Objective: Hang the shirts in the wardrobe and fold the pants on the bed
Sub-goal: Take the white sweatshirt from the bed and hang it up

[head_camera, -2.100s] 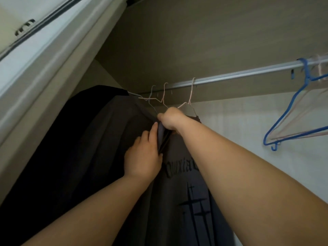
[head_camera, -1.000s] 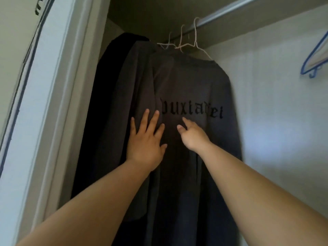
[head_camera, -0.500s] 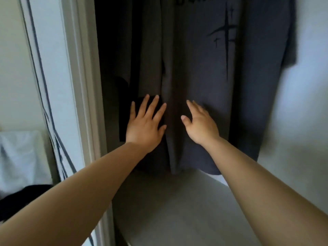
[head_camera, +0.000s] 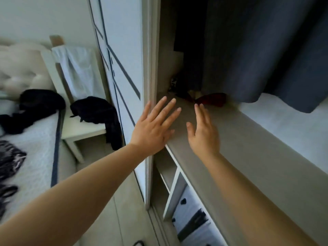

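The dark grey shirt (head_camera: 262, 55) hangs inside the wardrobe at the upper right, only its lower part in view. My left hand (head_camera: 154, 126) is stretched out flat with spread fingers near the wardrobe door edge, holding nothing. My right hand (head_camera: 204, 132) is also flat and empty, over the wardrobe shelf (head_camera: 248, 150) below the shirt's hem. Black clothes (head_camera: 40, 103) lie on the bed (head_camera: 35, 148) at the left, and another black garment (head_camera: 99, 112) is draped on a white chair (head_camera: 78, 128).
The white sliding wardrobe door (head_camera: 127, 68) stands between the bed and the open wardrobe. A dark red item (head_camera: 213, 101) lies at the back of the shelf. Drawers and cubbies (head_camera: 191, 215) sit under the shelf. A light blue cloth (head_camera: 78, 71) hangs on the chair back.
My hands let go of the hanger, slid down the hung shirt and came off it. The view dropped from the rail to the shelf and swung left, showing the bed.
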`<action>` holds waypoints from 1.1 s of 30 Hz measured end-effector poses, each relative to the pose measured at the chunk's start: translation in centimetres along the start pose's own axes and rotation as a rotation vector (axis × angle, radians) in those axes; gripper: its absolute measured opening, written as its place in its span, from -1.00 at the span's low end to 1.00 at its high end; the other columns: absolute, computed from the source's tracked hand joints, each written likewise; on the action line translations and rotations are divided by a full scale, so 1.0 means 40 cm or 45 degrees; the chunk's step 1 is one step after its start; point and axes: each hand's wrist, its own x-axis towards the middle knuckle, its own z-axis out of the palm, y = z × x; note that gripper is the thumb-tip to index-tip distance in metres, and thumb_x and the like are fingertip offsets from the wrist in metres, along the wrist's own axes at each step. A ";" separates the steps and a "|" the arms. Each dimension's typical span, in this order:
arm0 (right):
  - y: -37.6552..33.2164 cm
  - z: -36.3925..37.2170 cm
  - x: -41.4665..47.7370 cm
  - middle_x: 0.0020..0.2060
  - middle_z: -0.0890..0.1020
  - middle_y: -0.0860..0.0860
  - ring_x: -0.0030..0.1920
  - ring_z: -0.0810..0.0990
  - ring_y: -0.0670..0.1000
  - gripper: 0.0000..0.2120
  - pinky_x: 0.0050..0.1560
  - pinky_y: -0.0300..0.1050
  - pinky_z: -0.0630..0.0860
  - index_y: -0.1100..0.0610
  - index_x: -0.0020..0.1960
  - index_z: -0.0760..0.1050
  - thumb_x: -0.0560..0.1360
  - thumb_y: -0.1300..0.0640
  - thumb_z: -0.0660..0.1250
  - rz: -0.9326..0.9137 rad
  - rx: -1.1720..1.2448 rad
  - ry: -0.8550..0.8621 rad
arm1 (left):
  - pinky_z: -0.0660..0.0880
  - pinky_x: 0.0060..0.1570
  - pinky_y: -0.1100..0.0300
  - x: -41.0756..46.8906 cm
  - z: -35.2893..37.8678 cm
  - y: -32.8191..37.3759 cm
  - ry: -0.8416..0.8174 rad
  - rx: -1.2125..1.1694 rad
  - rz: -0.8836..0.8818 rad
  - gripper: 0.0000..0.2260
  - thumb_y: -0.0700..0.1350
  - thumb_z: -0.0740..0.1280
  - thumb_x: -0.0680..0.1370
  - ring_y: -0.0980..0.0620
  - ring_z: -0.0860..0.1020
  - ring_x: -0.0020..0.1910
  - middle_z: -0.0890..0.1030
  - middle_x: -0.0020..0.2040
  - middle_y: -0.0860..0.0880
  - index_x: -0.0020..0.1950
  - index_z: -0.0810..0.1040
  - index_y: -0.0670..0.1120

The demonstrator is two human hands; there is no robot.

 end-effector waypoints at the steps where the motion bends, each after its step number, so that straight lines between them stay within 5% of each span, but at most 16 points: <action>1: -0.016 0.012 -0.029 0.49 0.19 0.09 0.48 0.19 0.09 -0.46 0.39 0.00 0.21 0.11 0.51 0.13 0.58 0.04 0.18 -0.057 0.001 -0.013 | -0.08 0.46 -0.14 -0.041 0.006 -0.007 -0.020 0.015 -0.005 -0.46 0.16 0.00 0.59 -0.07 -0.07 0.52 0.06 0.55 -0.05 0.54 0.07 0.03; 8: -0.167 0.115 -0.173 0.22 0.52 0.14 0.18 0.50 0.14 -0.55 0.10 -0.01 0.46 0.17 0.37 0.38 0.52 0.09 0.29 -0.349 -0.007 -0.143 | -0.40 0.41 -0.13 -0.336 0.041 -0.077 -0.355 0.101 -0.359 -0.37 0.25 -0.14 0.59 -0.04 -0.41 0.46 -0.42 0.47 0.00 0.46 -0.42 0.01; 17: -0.509 0.363 -0.290 0.36 0.37 0.04 0.36 0.32 0.04 -0.54 0.29 -0.08 0.33 0.09 0.43 0.26 0.57 0.02 0.20 -0.418 0.202 -0.455 | -0.44 0.39 -0.10 -0.682 0.020 -0.279 -0.637 0.066 -0.835 -0.40 0.22 -0.17 0.58 0.02 -0.42 0.45 -0.31 0.53 0.02 0.50 -0.34 0.00; 33: -1.095 0.703 -0.411 0.37 0.35 0.06 0.36 0.27 0.05 -0.55 0.31 -0.07 0.26 0.16 0.43 0.26 0.57 0.05 0.16 -0.846 0.271 -0.884 | -0.36 0.43 -0.11 -1.167 -0.023 -0.599 -0.742 0.059 -1.596 -0.42 0.20 -0.06 0.61 0.02 -0.27 0.52 -0.15 0.57 0.04 0.56 -0.12 0.01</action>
